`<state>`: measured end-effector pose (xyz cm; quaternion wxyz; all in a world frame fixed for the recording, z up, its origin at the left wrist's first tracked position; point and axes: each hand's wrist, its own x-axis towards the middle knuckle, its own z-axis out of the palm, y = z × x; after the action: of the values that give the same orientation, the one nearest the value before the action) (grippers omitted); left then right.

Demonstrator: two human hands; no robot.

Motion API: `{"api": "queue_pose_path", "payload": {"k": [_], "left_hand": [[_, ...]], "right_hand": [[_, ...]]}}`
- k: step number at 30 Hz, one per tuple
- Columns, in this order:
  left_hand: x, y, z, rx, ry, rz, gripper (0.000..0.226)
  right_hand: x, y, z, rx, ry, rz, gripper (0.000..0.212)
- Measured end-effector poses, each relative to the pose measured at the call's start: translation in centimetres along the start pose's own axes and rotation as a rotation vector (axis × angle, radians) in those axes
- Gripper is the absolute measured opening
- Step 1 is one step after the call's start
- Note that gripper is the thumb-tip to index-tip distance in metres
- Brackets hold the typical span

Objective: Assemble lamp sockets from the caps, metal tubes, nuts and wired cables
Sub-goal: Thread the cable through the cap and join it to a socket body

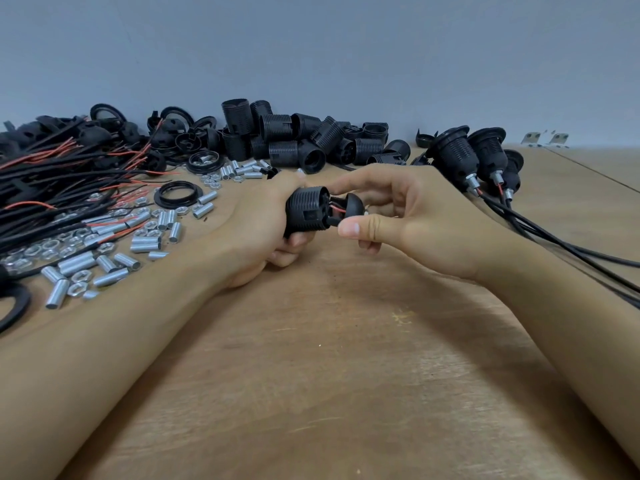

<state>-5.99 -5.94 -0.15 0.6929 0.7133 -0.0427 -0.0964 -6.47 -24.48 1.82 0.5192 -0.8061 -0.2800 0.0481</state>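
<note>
My left hand [263, 233] grips a black ribbed socket body [306, 211] above the middle of the wooden table [329, 358]. My right hand [401, 216] pinches a black domed cap [351, 206] just right of the body, index finger over it and thumb beneath. A small gap separates cap and body, with red and black wires [337, 210] showing in it. Whatever sits behind the cap is hidden by my right fingers.
Metal tubes [145, 242] and nuts [52, 245] lie scattered at the left, beside a heap of black and red cables [59, 181]. Loose socket bodies [294, 140] are piled at the back. Three assembled sockets [481, 157] with trailing cables lie at the right.
</note>
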Motion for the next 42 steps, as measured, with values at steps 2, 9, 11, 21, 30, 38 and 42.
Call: {"api": "queue_pose_path", "payload": {"k": [2, 9, 11, 21, 30, 38, 42], "left_hand": [[0.1, 0.0, -0.2, -0.017, -0.004, 0.000, 0.046], [0.1, 0.0, -0.6, -0.097, -0.010, 0.044, 0.033], [0.1, 0.0, -0.8, -0.076, -0.057, 0.067, 0.035], [0.0, -0.4, -0.3, 0.091, -0.071, 0.200, 0.022], [-0.3, -0.6, 0.2, 0.143, -0.019, 0.247, 0.019], [-0.1, -0.5, 0.0, 0.139, 0.079, 0.268, 0.019], [0.1, 0.0, -0.6, 0.015, 0.150, 0.235, 0.028]], "right_hand": [[0.0, 0.1, 0.0, 0.011, 0.014, 0.009, 0.039], [0.0, 0.2, -0.4, 0.013, 0.032, 0.031, 0.049], [0.1, 0.3, -0.4, -0.009, 0.055, 0.021, 0.051], [0.3, 0.8, -0.3, -0.105, 0.068, 0.008, 0.061], [-0.1, 0.7, -0.8, -0.191, 0.041, -0.026, 0.041], [0.2, 1.0, -0.3, -0.056, 0.029, 0.003, 0.034], [0.2, 0.9, -1.1, -0.157, 0.015, -0.003, 0.037]]}}
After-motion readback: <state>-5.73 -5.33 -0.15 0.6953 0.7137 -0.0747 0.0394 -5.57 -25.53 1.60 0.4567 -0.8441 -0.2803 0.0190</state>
